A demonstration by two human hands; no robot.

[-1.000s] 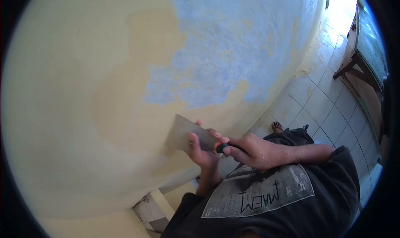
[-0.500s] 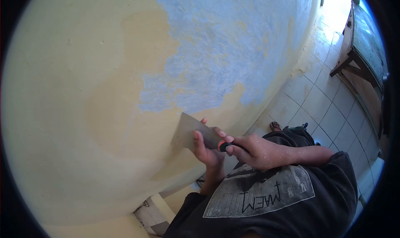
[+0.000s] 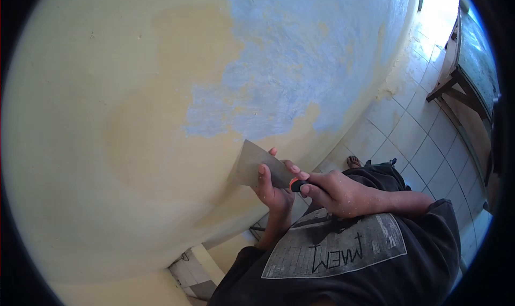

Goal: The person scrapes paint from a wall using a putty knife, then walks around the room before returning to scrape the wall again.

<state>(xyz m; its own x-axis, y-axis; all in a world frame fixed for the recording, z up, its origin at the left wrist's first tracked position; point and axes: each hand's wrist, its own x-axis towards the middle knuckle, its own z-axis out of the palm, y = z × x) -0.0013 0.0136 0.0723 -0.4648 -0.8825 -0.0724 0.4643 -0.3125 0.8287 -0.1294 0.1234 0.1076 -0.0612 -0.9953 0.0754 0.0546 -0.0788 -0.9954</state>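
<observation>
My right hand (image 3: pixel 346 196) is wrapped around the black and orange handle (image 3: pixel 298 185) of a broad putty knife. The wide grey blade (image 3: pixel 260 166) points up and left, close in front of the wall. My left hand (image 3: pixel 276 193) clasps the blade near the handle, its thumb on the near face and its other fingers along the far edge and behind. Just above the blade's corner lies the lower edge of a rough blue patch (image 3: pixel 268 91) on the cream wall (image 3: pixel 80 145). Whitish specks dot both hands.
A darker tan area (image 3: pixel 188 43) borders the blue patch on the left. White floor tiles (image 3: pixel 394 123) run along the wall's base at right, where a wooden table (image 3: pixel 475 64) stands. A bare foot (image 3: pixel 353 161) shows below. At bottom left is a tiled ledge (image 3: pixel 190 274).
Both hands and the putty knife have shifted slightly right in view, the blade slightly up too. The wall patch has shifted similarly as the camera moved. The grip looks the same.
</observation>
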